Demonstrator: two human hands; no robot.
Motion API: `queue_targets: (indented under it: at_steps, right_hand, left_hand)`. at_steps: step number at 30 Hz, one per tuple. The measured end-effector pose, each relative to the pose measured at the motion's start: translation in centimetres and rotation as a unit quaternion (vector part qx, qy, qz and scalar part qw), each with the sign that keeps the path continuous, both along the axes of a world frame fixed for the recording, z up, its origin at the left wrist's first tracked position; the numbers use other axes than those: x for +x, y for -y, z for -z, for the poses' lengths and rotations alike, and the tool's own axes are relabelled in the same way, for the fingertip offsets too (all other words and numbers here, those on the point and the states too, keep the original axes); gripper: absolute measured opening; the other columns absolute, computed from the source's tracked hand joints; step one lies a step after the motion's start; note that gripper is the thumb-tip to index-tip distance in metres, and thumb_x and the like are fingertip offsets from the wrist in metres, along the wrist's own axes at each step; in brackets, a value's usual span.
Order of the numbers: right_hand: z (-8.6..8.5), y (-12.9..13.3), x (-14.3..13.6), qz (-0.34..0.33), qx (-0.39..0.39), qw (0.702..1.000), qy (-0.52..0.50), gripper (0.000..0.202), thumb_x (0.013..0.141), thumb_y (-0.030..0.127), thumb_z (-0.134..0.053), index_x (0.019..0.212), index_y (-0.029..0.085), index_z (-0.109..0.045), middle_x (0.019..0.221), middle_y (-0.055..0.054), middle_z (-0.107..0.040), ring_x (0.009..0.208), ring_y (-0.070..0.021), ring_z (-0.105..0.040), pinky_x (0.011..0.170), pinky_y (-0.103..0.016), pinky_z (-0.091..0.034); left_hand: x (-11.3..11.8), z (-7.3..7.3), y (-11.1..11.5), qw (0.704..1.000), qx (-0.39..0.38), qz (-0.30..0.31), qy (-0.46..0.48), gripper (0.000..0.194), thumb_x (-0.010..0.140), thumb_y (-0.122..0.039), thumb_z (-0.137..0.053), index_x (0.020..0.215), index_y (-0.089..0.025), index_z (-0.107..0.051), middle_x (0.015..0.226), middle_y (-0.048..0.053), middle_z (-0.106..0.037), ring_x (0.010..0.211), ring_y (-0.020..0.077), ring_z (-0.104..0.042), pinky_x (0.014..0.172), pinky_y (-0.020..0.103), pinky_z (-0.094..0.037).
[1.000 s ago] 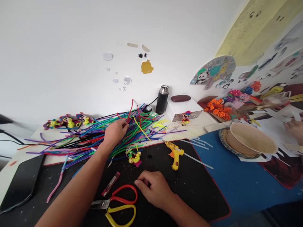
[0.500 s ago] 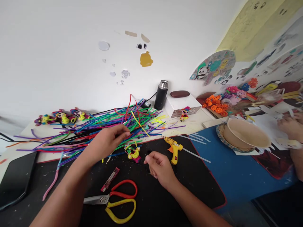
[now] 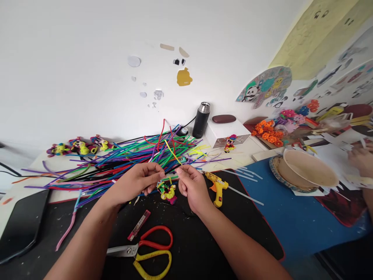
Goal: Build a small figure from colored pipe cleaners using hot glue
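Note:
My left hand [image 3: 142, 178] is closed in a pinch, thumb against the fingers, over the front edge of a heap of coloured pipe cleaners [image 3: 136, 151]. Facing it, my right hand [image 3: 192, 186] pinches too, its fingertips beside the lower end of a yellow pipe cleaner [image 3: 172, 151]. Whatever either pinch holds is too small to make out. Between and just below the hands, a small pipe-cleaner figure [image 3: 168, 193] in yellow, green and magenta lies on the black mat [image 3: 186, 241]. A yellow glue gun [image 3: 218, 187] rests right of my right hand.
Scissors [image 3: 154, 252] with red and yellow handles and a small pink-red case [image 3: 139, 225] lie in front. A phone [image 3: 23, 223] is at left. A black flask [image 3: 201, 120], a white box [image 3: 227, 132] and a bowl [image 3: 309, 169] stand behind and right. Another person's hand [image 3: 361, 157] works at far right.
My right hand has moved up and left, toward my left hand, which has turned its fingers a little down and inward. The view has shifted slightly. The figure stays on the mat.

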State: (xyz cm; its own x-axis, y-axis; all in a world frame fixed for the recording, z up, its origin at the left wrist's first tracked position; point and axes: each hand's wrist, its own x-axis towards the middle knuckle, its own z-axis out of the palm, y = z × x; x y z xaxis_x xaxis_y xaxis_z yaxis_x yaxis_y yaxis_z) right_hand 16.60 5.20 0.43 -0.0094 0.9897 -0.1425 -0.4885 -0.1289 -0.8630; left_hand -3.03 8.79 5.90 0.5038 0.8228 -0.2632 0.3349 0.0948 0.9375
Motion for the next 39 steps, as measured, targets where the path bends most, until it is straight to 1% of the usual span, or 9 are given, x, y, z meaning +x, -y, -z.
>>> queue_targets:
  at_steps: [22, 25, 27, 28, 29, 30, 32, 34, 39]
  right_hand:
    - [0.2, -0.3, 0.5, -0.016, -0.004, 1.000, -0.026, 0.035, 0.074, 0.046, -0.089, 0.086, 0.019, -0.070, 0.045, 0.012, -0.044, 0.037, -0.0055, -0.030, 0.038, -0.021, -0.018]
    - [0.3, -0.4, 0.6, 0.010, -0.009, 0.999, -0.032, 0.034, 0.074, 0.045, -0.090, 0.083, 0.019, -0.069, 0.045, 0.012, -0.042, 0.037, -0.0048, -0.029, 0.039, -0.021, -0.018]
    - [0.4, -0.5, 0.6, 0.027, -0.015, 0.999, -0.042, 0.035, 0.073, 0.044, -0.090, 0.083, 0.018, -0.069, 0.044, 0.013, -0.041, 0.037, -0.0045, -0.027, 0.039, -0.021, -0.018]
    - [0.4, -0.5, 0.6, 0.032, -0.018, 0.998, -0.049, 0.035, 0.072, 0.044, -0.090, 0.082, 0.018, -0.068, 0.044, 0.013, -0.040, 0.037, -0.0044, -0.026, 0.039, -0.021, -0.017]
    - [0.4, -0.5, 0.7, 0.035, -0.022, 0.998, -0.057, 0.036, 0.071, 0.044, -0.090, 0.082, 0.018, -0.068, 0.043, 0.013, -0.039, 0.036, -0.0044, -0.026, 0.039, -0.021, -0.016]
    - [0.5, -0.5, 0.7, 0.036, -0.026, 0.997, -0.064, 0.036, 0.071, 0.044, -0.091, 0.082, 0.019, -0.067, 0.042, 0.014, -0.038, 0.036, -0.0045, -0.026, 0.039, -0.021, -0.016]
    - [0.5, -0.5, 0.6, 0.037, -0.035, 0.996, -0.077, 0.037, 0.070, 0.044, -0.091, 0.081, 0.019, -0.066, 0.042, 0.014, -0.037, 0.036, -0.0046, -0.026, 0.039, -0.021, -0.016]
    - [0.4, -0.3, 0.6, 0.040, -0.042, 0.994, -0.088, 0.037, 0.071, 0.043, -0.091, 0.082, 0.019, -0.065, 0.042, 0.015, -0.036, 0.036, -0.0045, -0.026, 0.039, -0.021, -0.016]
    - [0.4, 0.0, 0.7, 0.058, -0.034, 0.992, -0.106, 0.036, 0.073, 0.042, -0.090, 0.081, 0.019, -0.063, 0.042, 0.015, -0.036, 0.035, -0.0044, -0.026, 0.039, -0.021, -0.016]
  left_hand:
    - [-0.1, 0.2, -0.3, 0.998, -0.024, 0.046, -0.047, 0.044, 0.087, -0.063, -0.070, 0.084, -0.020, -0.063, 0.051, -0.008, -0.048, 0.046, 0.0116, -0.044, 0.048, 0.023, -0.038]
    - [0.2, -0.3, 0.2, 0.997, 0.066, -0.016, -0.047, 0.044, 0.086, -0.063, -0.070, 0.097, -0.020, -0.071, 0.071, 0.001, -0.069, 0.065, 0.0185, -0.062, 0.061, 0.027, -0.051]
    - [0.3, -1.2, 1.0, 0.972, 0.193, -0.114, -0.070, 0.044, 0.085, -0.059, -0.073, 0.110, -0.023, -0.074, 0.107, 0.007, -0.077, 0.098, 0.0259, -0.069, 0.081, 0.032, -0.056]
    - [0.4, -1.7, 1.5, 0.956, 0.242, -0.144, -0.084, 0.041, 0.085, -0.057, -0.074, 0.110, -0.024, -0.075, 0.114, 0.008, -0.077, 0.108, 0.0282, -0.068, 0.088, 0.033, -0.055]
    - [0.5, -2.2, 2.1, 0.954, 0.251, -0.137, -0.084, 0.037, 0.087, -0.055, -0.073, 0.108, -0.024, -0.077, 0.110, 0.007, -0.078, 0.106, 0.0277, -0.069, 0.090, 0.033, -0.055]
    - [0.6, -2.7, 2.6, 0.967, 0.226, -0.088, -0.074, 0.032, 0.089, -0.053, -0.072, 0.103, -0.025, -0.079, 0.100, 0.005, -0.079, 0.096, 0.0254, -0.071, 0.085, 0.031, -0.056]
    - [1.0, -3.2, 3.4, 0.990, 0.110, 0.078, -0.048, 0.031, 0.093, -0.052, -0.069, 0.097, -0.023, -0.082, 0.092, 0.005, -0.080, 0.085, 0.0237, -0.073, 0.076, 0.029, -0.056]
    - [1.7, -3.1, 3.8, 0.985, 0.045, 0.153, -0.065, 0.034, 0.094, -0.051, -0.068, 0.106, -0.024, -0.083, 0.091, 0.005, -0.081, 0.082, 0.0231, -0.073, 0.071, 0.027, -0.055]
    - [3.4, -1.5, 3.6, 0.982, 0.098, 0.115, -0.111, 0.038, 0.097, -0.048, -0.063, 0.124, -0.026, -0.078, 0.095, 0.003, -0.080, 0.082, 0.0216, -0.071, 0.070, 0.026, -0.053]
